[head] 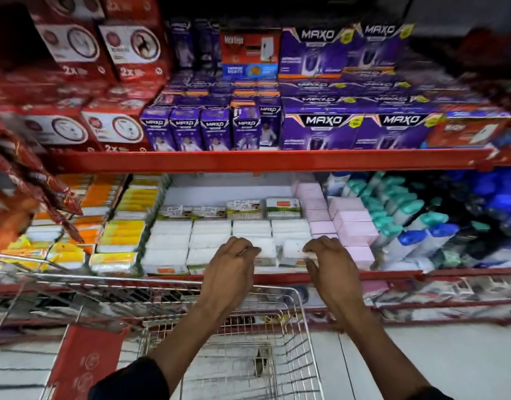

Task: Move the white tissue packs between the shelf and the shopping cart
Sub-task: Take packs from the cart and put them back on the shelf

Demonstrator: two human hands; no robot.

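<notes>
White tissue packs (190, 241) lie in rows on the middle shelf (248, 277), straight ahead. My left hand (231, 264) curls its fingers over one white pack (267, 251) at the shelf's front edge. My right hand (327, 261) grips the white pack (291, 249) beside it. Both packs rest at the shelf front, close together. The wire shopping cart (294, 310) stands below my arms, its basket showing no tissue packs.
Pink packs (352, 229) sit right of the white ones, yellow and orange packs (118, 235) to the left. Bottles (416, 226) fill the right end. Purple boxes (329, 128) and red boxes (104, 53) crowd the shelf above. Hanging red sachets (32, 174) dangle at left.
</notes>
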